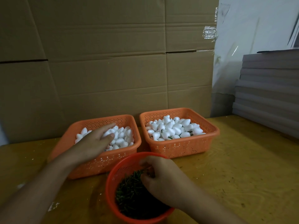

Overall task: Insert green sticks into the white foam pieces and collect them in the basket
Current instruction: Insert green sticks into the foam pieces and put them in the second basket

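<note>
- Head view, so we're looking down at a yellowish wooden table (234, 167) with cardboard sheets (105, 54) standing behind it.
- At 10 o'clock our left hand (95, 141) reaches into the left orange basket (103, 162), fingers loosely spread over the plain white foam pieces (123, 136); can't tell if it's gripping one.
- At 6 o'clock our right hand (161, 180) dips into the round red basket (111, 183), fingertips pinched together on the green sticks (129, 191).
- At 1 o'clock the right orange basket (182, 147) holds foam pieces with sticks in them (171, 128).
- Grey stacked boards (267, 94) sit at 3 o'clock.
</note>
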`<state>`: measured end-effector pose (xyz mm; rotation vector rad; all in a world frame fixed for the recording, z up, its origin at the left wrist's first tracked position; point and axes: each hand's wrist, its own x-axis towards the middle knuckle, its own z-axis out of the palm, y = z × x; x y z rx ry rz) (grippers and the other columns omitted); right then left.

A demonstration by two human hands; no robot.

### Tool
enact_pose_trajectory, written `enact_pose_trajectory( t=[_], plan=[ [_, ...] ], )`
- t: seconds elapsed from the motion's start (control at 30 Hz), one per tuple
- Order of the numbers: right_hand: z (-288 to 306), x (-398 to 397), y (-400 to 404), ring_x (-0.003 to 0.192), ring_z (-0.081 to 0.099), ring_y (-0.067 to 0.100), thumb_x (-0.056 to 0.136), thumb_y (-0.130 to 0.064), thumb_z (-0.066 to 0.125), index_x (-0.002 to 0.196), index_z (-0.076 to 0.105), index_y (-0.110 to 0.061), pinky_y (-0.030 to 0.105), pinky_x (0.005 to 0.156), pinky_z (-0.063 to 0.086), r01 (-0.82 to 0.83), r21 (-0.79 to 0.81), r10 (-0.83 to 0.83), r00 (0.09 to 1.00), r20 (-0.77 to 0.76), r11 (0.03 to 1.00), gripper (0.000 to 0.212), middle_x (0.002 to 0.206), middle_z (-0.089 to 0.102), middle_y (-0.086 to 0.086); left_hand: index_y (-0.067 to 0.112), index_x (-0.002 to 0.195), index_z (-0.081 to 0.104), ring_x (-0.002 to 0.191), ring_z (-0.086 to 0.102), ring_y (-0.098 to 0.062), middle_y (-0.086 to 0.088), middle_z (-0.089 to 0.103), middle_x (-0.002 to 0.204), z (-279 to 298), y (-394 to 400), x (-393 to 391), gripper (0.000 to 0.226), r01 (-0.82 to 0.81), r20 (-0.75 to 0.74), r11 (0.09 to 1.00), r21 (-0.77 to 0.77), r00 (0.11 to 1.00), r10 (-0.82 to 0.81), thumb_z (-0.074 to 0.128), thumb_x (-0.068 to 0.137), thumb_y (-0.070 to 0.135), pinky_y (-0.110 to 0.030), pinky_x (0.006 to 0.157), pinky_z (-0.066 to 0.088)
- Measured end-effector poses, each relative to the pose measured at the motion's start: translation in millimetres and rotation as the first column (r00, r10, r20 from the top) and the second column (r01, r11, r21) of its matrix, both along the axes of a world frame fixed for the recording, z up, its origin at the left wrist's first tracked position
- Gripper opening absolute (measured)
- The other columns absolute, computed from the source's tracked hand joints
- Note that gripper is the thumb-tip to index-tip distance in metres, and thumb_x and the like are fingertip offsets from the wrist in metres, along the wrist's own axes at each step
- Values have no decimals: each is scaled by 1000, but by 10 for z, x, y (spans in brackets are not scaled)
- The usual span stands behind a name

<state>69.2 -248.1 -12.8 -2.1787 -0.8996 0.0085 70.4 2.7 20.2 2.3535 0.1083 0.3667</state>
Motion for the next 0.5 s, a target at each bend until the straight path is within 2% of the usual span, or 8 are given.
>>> enact_pose_trajectory(
  t=[0.07, 0.13, 0.2, 0.27, 0.33, 0.4, 0.5],
  plan=[
    [-2, -16, 27, 108, 59, 7, 89, -20, 57, 118, 64, -25, 27, 93, 51, -65, -103, 71, 996, 59, 993, 30, 118, 66, -10, 44, 140, 49, 78, 63, 8, 16, 71, 77, -12, -51, -51, 38, -18, 24, 999, -37, 1000, 19, 46, 105, 32, -36, 105, 42],
    [-19, -29, 47, 115, 57, 16, 91, -21, 56, 120, 62, -23, 36, 98, 50, -92, -220, 111, 991, 73, 971, 30, 125, 62, -3, 43, 142, 47, 93, 62, 8, 20, 71, 94, -6, -89, -92, 40, -27, 112, 999, -30, 993, 30, 48, 104, 32, -39, 108, 42],
    [-38, -33, 60, 113, 58, 24, 92, -20, 56, 119, 62, -17, 40, 95, 52, -101, -355, 136, 988, 74, 929, 27, 123, 62, 3, 46, 137, 50, 108, 59, 4, 20, 64, 116, 23, -162, -131, 42, -37, 219, 999, -31, 975, 43, 59, 99, 29, -34, 102, 45],
    [-48, -28, 81, 109, 58, 29, 92, -16, 56, 116, 64, -12, 43, 92, 53, -91, -456, 154, 983, 104, 885, 25, 118, 62, 8, 44, 120, 60, 107, 63, 1, 16, 69, 113, 51, -264, -194, 37, -2, 291, 993, -116, 956, 35, 71, 90, 26, -27, 93, 49],
    [-49, -14, 100, 106, 59, 30, 90, -14, 58, 113, 66, -11, 43, 88, 55, -63, -484, 146, 980, 137, 873, 24, 115, 63, 9, 35, 109, 68, 102, 68, -1, 16, 73, 107, 69, -366, -265, 30, 84, 318, 979, -185, 948, -21, 76, 80, 32, -20, 84, 52],
    [-53, 4, 109, 101, 61, 31, 89, -13, 59, 110, 68, -12, 40, 82, 55, -33, -482, 130, 977, 169, 876, 23, 110, 65, 10, 32, 105, 71, 98, 70, -2, 18, 74, 105, 77, -457, -330, 30, 164, 328, 969, -186, 940, -96, 75, 75, 36, -16, 77, 54],
    [-62, 21, 116, 97, 63, 33, 88, -16, 61, 105, 70, -15, 37, 78, 53, 2, -467, 111, 970, 214, 884, 20, 105, 67, 9, 36, 104, 74, 96, 71, -4, 18, 75, 105, 70, -518, -383, 30, 194, 309, 961, -195, 942, -128, 75, 75, 40, -16, 78, 55]
  ],
)
